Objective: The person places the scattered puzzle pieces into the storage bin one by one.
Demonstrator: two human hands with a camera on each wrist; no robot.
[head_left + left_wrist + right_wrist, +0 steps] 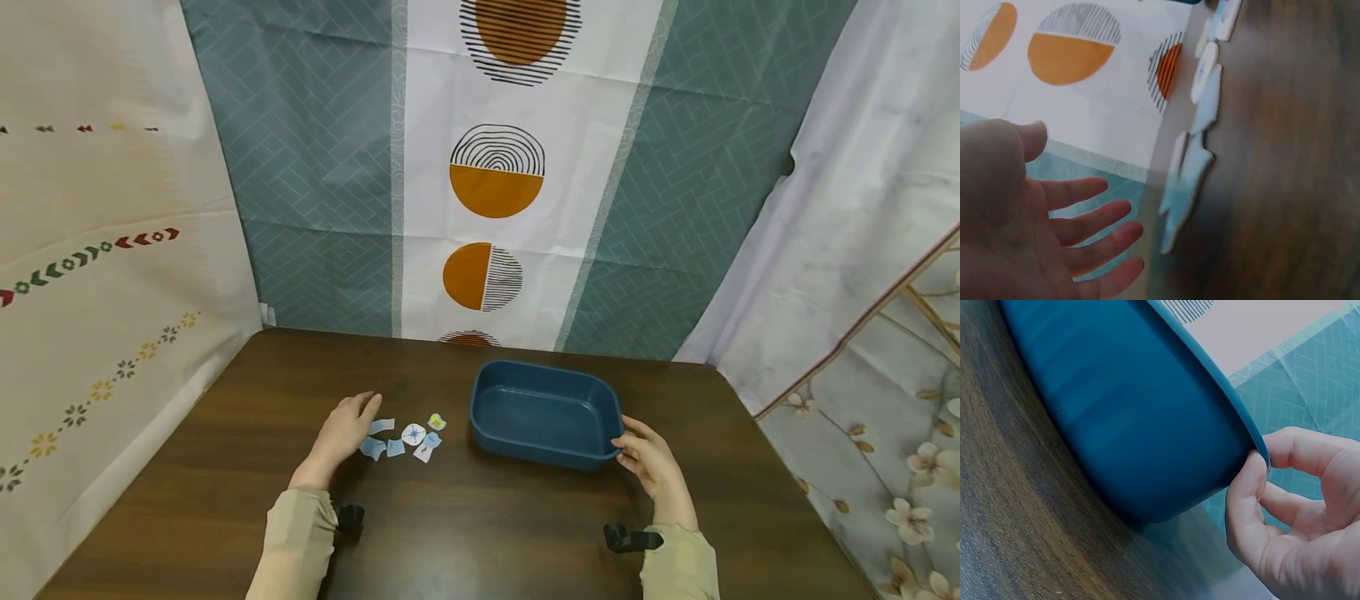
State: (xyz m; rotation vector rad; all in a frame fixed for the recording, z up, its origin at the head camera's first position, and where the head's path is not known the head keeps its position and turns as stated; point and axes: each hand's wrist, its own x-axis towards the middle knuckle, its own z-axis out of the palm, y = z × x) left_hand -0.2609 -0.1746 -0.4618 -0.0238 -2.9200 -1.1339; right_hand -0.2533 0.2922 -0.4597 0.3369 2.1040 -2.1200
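- small, flat, pale-blue and white cut-out pieces (395,447) lie on the brown wood-grain table (465,521), between the left hand (339,435) and the tray; their loose cluster stretches sideways, from the fingertips toward the tray.
- leftmost, the left hand has its fingers nearly straight and spread, holding nothing; the nearest blue pieces sit just right of it, and it is clearly the nearer hand to the cluster.
- mid-cluster is a round white piece with a blue star (413,434); at the right edge, a small yellow-green piece (437,422) lies nearest the tray.
- next, with a gap of bare table before it, stands the deep blue, rounded-rectangular, plastic-looking tray (543,417), its long axis left to right, right end slightly nearer the person.
- rightmost, the right hand (651,458) pinches the tray's rim between thumb and forefinger at the right end, on the far side from the pieces.
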